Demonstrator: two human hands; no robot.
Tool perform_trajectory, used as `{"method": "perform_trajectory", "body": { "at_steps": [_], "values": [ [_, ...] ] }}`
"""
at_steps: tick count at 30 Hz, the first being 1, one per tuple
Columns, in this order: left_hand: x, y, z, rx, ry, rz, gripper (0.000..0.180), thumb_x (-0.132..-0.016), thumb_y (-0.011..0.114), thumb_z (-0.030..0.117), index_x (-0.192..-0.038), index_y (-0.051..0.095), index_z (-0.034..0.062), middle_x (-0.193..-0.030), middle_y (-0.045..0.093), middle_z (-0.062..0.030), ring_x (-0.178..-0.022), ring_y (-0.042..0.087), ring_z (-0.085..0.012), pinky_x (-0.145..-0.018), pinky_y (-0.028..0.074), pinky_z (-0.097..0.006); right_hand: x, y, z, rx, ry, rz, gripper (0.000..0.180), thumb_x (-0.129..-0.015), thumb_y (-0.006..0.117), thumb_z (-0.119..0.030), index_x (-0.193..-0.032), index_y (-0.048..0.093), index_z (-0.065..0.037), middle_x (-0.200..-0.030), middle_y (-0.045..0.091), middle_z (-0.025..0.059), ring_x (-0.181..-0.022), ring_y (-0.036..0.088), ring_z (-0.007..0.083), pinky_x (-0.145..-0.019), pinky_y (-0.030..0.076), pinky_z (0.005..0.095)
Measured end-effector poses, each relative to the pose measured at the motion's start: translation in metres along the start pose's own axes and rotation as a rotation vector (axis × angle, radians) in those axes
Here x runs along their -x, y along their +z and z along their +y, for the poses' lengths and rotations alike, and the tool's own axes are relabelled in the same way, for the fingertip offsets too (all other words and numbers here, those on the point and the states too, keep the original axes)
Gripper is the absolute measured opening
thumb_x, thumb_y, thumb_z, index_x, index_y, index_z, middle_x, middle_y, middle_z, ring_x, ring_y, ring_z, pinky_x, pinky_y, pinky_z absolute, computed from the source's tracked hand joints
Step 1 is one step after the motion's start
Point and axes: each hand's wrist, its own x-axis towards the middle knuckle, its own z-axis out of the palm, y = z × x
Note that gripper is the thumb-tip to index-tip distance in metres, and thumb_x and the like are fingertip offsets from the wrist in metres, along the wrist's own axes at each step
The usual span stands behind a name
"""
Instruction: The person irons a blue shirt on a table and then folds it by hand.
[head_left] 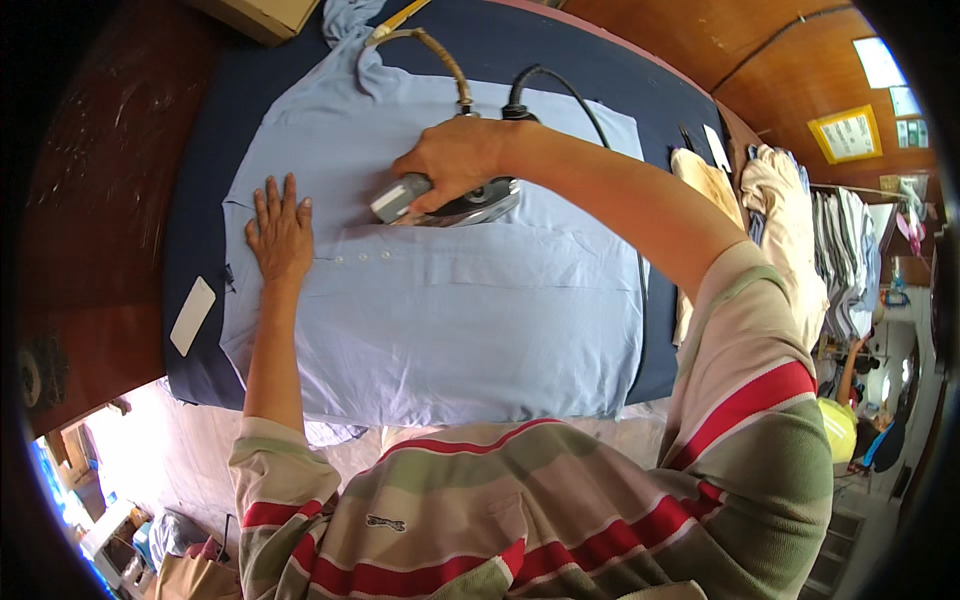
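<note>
A light blue shirt (480,330) lies spread over a dark navy ironing surface (210,250), its row of small buttons running across the middle. My right hand (455,165) grips the handle of a steam iron (490,203), which rests on the shirt above the buttons. A brownish hose and a black cord (575,92) lead from the iron. Flat on the shirt's left part lies my left hand (278,235), fingers spread, holding nothing. The iron's soleplate is mostly hidden by my hand and the iron's body.
A white card (193,316) lies on the navy cloth at the left. A cardboard box (265,15) stands at the far left. Beige garments (775,210) are piled at the right, with hanging clothes (840,250) beyond. Another person in yellow (838,428) is at the far right.
</note>
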Motion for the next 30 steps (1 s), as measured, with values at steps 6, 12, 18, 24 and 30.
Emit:
{"method": "perform_trajectory", "body": {
  "at_steps": [6, 12, 18, 24, 30],
  "values": [
    [0.001, 0.002, -0.008, -0.073, -0.045, -0.015, 0.051, -0.097, 0.025, 0.042, -0.145, 0.022, 0.0244, -0.152, 0.018, -0.0032, -0.140, 0.013, -0.0243, -0.107, 0.015, -0.051, 0.097, 0.021, 0.028, -0.075, 0.124, -0.018, 0.046, -0.076, 0.060, -0.048, -0.097, 0.060, -0.008, -0.076, 0.065, 0.0164, -0.072, 0.062, 0.0350, -0.064, 0.049, 0.0432],
    [-0.009, 0.011, -0.007, -0.126, 0.005, 0.044, 0.049, -0.098, 0.028, 0.039, -0.144, 0.024, 0.0242, -0.151, 0.020, -0.0025, -0.139, 0.016, -0.0229, -0.105, 0.019, -0.053, 0.195, 0.042, 0.064, -0.101, 0.258, 0.002, 0.046, -0.077, 0.059, -0.049, -0.097, 0.061, -0.008, -0.073, 0.064, 0.0180, -0.071, 0.062, 0.0364, -0.065, 0.049, 0.0440],
    [-0.026, 0.052, -0.076, 0.169, 0.286, 0.326, 0.043, -0.097, 0.035, 0.030, -0.137, 0.041, 0.0138, -0.140, 0.040, -0.0130, -0.134, 0.028, -0.0301, -0.108, 0.023, -0.046, 0.253, 0.060, 0.099, -0.029, 0.345, 0.153, 0.057, -0.078, 0.054, -0.058, -0.099, 0.061, -0.005, -0.077, 0.063, 0.0184, -0.074, 0.061, 0.0380, -0.065, 0.047, 0.0469],
    [-0.022, 0.030, -0.037, -0.243, -0.040, 0.102, 0.051, -0.096, 0.023, 0.048, -0.144, 0.022, 0.0307, -0.151, 0.020, -0.0024, -0.138, 0.021, -0.0248, -0.100, 0.022, -0.060, 0.258, 0.062, 0.130, -0.075, 0.522, 0.357, 0.056, -0.074, 0.057, -0.058, -0.092, 0.064, -0.005, -0.081, 0.065, 0.0190, -0.078, 0.062, 0.0371, -0.071, 0.048, 0.0447],
    [-0.007, 0.003, -0.005, -0.077, 0.040, -0.020, 0.059, -0.094, 0.029, 0.050, -0.145, 0.020, 0.0222, -0.151, 0.019, -0.0090, -0.137, 0.023, -0.0289, -0.099, 0.027, -0.058, 0.233, 0.060, 0.133, -0.146, 0.658, 0.446, 0.055, -0.070, 0.062, -0.055, -0.091, 0.065, -0.004, -0.084, 0.065, 0.0189, -0.082, 0.063, 0.0361, -0.073, 0.049, 0.0433]
  ]
}}
